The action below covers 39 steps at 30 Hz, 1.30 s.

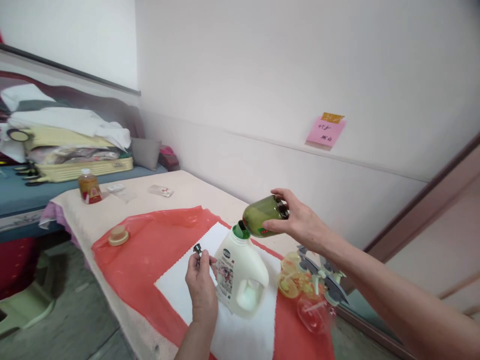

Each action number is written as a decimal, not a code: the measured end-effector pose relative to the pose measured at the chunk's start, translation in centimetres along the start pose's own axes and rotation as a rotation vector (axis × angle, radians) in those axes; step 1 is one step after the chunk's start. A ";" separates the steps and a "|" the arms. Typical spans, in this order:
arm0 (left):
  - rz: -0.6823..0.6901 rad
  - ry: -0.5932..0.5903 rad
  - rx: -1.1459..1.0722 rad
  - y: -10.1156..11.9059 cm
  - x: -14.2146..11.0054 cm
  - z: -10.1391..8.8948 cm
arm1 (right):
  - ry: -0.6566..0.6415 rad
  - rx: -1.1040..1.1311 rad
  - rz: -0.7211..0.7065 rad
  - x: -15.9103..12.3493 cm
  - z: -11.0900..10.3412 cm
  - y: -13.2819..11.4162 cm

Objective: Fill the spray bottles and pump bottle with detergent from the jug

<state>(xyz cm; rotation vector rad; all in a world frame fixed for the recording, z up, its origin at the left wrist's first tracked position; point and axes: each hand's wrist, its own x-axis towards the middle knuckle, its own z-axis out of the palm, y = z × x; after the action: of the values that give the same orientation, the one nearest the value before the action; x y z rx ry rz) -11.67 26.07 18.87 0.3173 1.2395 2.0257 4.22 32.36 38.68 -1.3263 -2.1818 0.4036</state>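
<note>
My right hand [294,217] grips a translucent green bottle [260,216] around its right end, beside dark parts. The bottle lies tilted, nearly level, with its left end against or just above the mouth of a white laundry detergent jug [240,272]. Whether anything flows between them I cannot tell. The jug stands upright, its green-rimmed mouth uncovered and a printed label on its side. My left hand [202,285] is closed on a small black pump head [197,248], in front of the jug's left side; its fingertips reach the label's edge.
A white sheet [180,285] lies on red plastic [150,250] over the table. Clear pump bottles [313,290] cluster at right, under my right forearm. A beige round cap [118,235] sits at left. Farther back stand an amber bottle [90,186] and a small packet [160,190].
</note>
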 end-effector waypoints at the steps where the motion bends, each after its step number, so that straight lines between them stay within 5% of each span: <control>1: -0.001 0.004 -0.013 0.2 -0.1 0.1 | -0.009 -0.003 0.000 0.3 -0.1 -0.2; 17: -0.039 -0.024 -0.047 0.7 0.0 -0.1 | -0.097 -0.274 -0.099 2.9 -0.4 -3.9; 39: -0.010 -0.046 -0.050 -0.1 0.0 0.4 | -0.065 -0.423 -0.264 2.0 1.3 -4.2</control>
<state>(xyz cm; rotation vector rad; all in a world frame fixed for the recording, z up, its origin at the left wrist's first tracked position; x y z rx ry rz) -11.45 26.38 18.98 0.3313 1.1587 2.0258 -0.25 32.21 40.42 -1.2151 -2.5498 -0.1281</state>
